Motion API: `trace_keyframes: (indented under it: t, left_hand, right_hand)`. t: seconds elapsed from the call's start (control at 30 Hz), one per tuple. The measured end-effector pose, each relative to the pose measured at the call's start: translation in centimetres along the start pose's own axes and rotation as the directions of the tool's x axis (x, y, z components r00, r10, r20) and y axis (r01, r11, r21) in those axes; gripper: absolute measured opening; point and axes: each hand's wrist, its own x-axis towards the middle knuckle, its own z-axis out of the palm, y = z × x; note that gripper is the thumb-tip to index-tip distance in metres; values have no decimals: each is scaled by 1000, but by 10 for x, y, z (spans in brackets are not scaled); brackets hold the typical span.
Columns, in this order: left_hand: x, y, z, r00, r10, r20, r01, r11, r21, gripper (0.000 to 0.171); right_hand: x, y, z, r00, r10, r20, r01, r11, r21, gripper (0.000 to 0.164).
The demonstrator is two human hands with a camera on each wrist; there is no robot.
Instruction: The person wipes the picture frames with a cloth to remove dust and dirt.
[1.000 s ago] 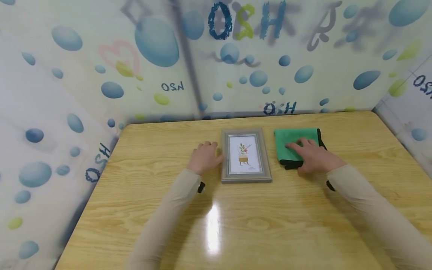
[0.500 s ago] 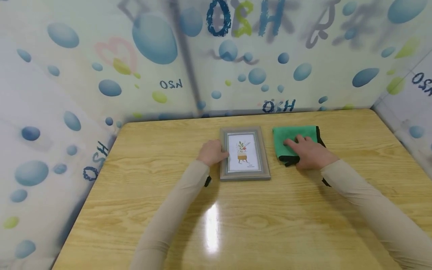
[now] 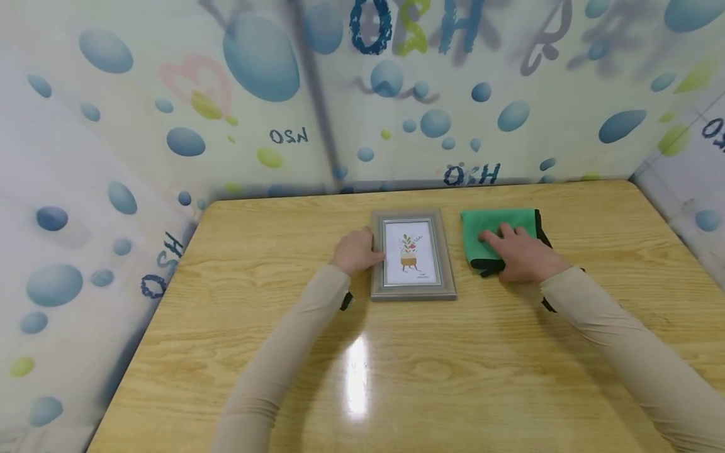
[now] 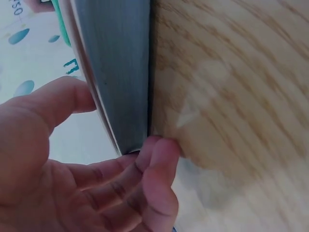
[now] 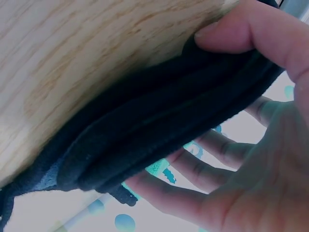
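My left hand (image 3: 355,251) grips the left side of a grey picture frame (image 3: 442,251) that lies face up on the table. Its thumb lies over the front border. In the left wrist view the curled fingers (image 4: 159,169) meet the lower edge of the frame's side (image 4: 120,63). To the right, a folded green cloth (image 3: 498,218) with black trim is held by my right hand (image 3: 523,255). In the right wrist view the thumb presses the stacked black folds (image 5: 145,130) near the tabletop, while the other fingers reach across the green top side.
The light wooden table (image 3: 425,371) carries both things near its back edge. Behind and beside it stand walls (image 3: 351,126) printed with blue and green drops. A bright light reflection (image 3: 357,377) shows on the tabletop in front of the frame.
My left hand has moved right onto the frame, and its thumb now overlaps the border. The right hand stays at the cloth with only a slight shift. The head view has tilted slightly.
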Motion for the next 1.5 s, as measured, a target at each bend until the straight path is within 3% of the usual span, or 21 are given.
trace_keyframes:
  t: [0.33, 0.47, 0.6, 0.77, 1.03, 1.23, 1.5]
  left_hand:
    - [-1, 1, 3, 999, -50, -7, 50, 987, 154, 51]
    - [0, 3, 4, 998, -60, -3, 60, 983, 173, 52]
    - [1, 3, 3, 998, -55, 10, 53, 988, 144, 57]
    - [5, 1, 4, 999, -32, 39, 31, 999, 33, 63]
    - [9, -1, 6, 999, 7, 49, -3, 996, -95, 77]
    - [12, -3, 5, 996, 64, 69, -57, 994, -92, 66]
    - [15, -6, 3, 986, 98, 133, -96, 995, -20, 63]
  right_hand:
    - [2, -1, 1, 1000, 12, 8, -12, 1000, -4, 70]
    - [2, -1, 2, 1000, 17, 7, -17, 1000, -5, 70]
    - [3, -2, 3, 1000, 21, 3, -21, 1000, -1, 70]
    - [3, -3, 4, 1000, 18, -2, -18, 1000, 0, 70]
    - [2, -1, 4, 1000, 20, 8, -20, 1000, -10, 71]
    - [3, -1, 4, 1000, 23, 2, -23, 1000, -9, 71]
    - [3, -1, 5, 999, 30, 10, -30, 1000, -5, 71]
